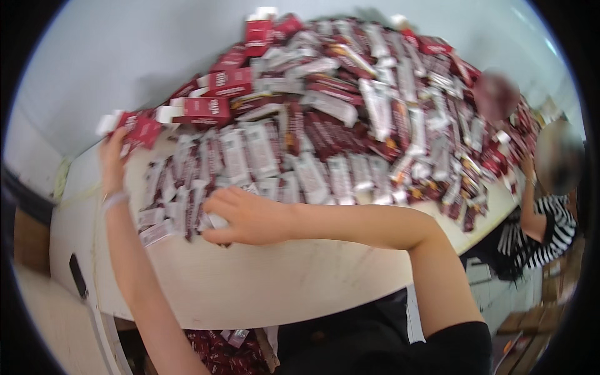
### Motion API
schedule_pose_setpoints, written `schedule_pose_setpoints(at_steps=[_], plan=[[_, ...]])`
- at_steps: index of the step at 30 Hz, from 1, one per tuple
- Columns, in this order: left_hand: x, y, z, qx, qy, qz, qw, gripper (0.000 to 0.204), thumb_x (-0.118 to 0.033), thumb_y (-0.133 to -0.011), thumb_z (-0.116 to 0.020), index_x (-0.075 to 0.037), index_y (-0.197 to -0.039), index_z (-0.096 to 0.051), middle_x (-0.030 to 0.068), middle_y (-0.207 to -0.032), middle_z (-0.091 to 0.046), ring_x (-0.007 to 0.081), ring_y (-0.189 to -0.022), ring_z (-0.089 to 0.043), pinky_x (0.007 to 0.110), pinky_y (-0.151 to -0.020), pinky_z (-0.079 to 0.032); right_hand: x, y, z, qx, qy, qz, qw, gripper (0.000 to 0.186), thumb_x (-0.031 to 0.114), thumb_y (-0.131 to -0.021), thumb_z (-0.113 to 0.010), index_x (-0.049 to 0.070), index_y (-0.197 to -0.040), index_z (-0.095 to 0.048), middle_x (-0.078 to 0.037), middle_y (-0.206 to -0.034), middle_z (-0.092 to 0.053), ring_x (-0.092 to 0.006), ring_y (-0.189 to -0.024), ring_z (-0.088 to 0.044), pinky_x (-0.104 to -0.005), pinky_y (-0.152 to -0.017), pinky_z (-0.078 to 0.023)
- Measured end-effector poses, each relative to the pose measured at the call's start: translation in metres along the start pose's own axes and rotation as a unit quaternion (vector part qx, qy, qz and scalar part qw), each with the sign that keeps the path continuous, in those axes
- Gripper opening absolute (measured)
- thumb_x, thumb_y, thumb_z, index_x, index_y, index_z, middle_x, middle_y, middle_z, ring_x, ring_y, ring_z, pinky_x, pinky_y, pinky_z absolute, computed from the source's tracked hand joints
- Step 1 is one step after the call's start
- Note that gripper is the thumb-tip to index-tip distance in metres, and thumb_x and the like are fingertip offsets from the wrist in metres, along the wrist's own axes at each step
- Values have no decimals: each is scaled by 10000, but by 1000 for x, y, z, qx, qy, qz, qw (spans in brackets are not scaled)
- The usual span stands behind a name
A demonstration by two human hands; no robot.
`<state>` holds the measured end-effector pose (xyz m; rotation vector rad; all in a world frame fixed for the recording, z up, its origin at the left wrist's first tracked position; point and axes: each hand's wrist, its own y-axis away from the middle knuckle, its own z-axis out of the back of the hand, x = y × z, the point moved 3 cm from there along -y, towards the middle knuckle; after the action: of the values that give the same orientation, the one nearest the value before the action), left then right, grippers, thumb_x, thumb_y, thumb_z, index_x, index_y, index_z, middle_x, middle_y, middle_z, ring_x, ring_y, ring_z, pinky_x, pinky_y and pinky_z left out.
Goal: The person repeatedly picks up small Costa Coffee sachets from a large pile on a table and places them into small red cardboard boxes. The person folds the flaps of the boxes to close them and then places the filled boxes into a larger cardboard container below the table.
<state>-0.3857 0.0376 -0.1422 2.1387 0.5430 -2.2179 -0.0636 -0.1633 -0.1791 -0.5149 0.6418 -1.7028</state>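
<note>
At the far left my left hand (113, 159) reaches up to a small red box (142, 130) with a white open flap; its fingers close at the box's edge, slightly blurred. My right hand (247, 215) is curled palm down at the near edge of the heap, closed on stick sachets (216, 221) that show only partly under the fingers. Around it lie rows of silver-and-maroon stick sachets (260, 150), piled higher toward the back.
More red boxes (206, 109) with white flaps lie along the heap's back left. The pale table (281, 275) curves toward me. Below it is a container of dark red packets (231, 356). At right another person in a striped top (550, 231) reaches to the heap.
</note>
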Motion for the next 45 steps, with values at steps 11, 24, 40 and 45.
schedule_pose_setpoints(at_steps=[11, 24, 40, 45], plan=[[-62, 423, -154, 175, -329, -437, 818, 712, -26, -679, -784, 8, -1305, -446, 221, -1193, -529, 339, -1088, -572, 441, -898, -482, 82, 55, 171, -477, -515, -339, 626, 235, 113, -932, -617, 117, -1065, -424, 21, -948, -404, -58, -836, -396, -214, -729, -381], [-43, 424, -222, 407, -116, -60, 904, 645, -22, -656, -762, 14, -1236, -483, 94, -1057, -599, 194, -921, -619, 296, -776, -504, 107, 142, 144, -528, -352, -419, 649, 252, 110, -924, -638, 122, -1114, -473, 21, -948, -419, -69, -858, -460, -236, -721, -431], [-42, 455, -212, 239, -63, -85, 965, 589, -9, -653, -742, -23, -1186, -491, 155, -1140, -510, 265, -938, -588, 324, -809, -502, 139, 109, 144, -256, -73, -322, 909, 377, 163, -822, -743, 30, -1120, -554, -152, -1129, -482, -219, -932, -505, -342, -807, -434], [-14, 481, -196, 130, -6, -183, 974, 808, -49, -676, -803, -21, -1342, -347, 236, -1221, -532, 345, -1049, -585, 368, -835, -525, 167, 126, 88, -121, 41, -257, 958, 707, 616, -896, -470, 17, -1248, -599, -159, -1417, -419, -365, -1261, -414, -571, -1087, -245]])
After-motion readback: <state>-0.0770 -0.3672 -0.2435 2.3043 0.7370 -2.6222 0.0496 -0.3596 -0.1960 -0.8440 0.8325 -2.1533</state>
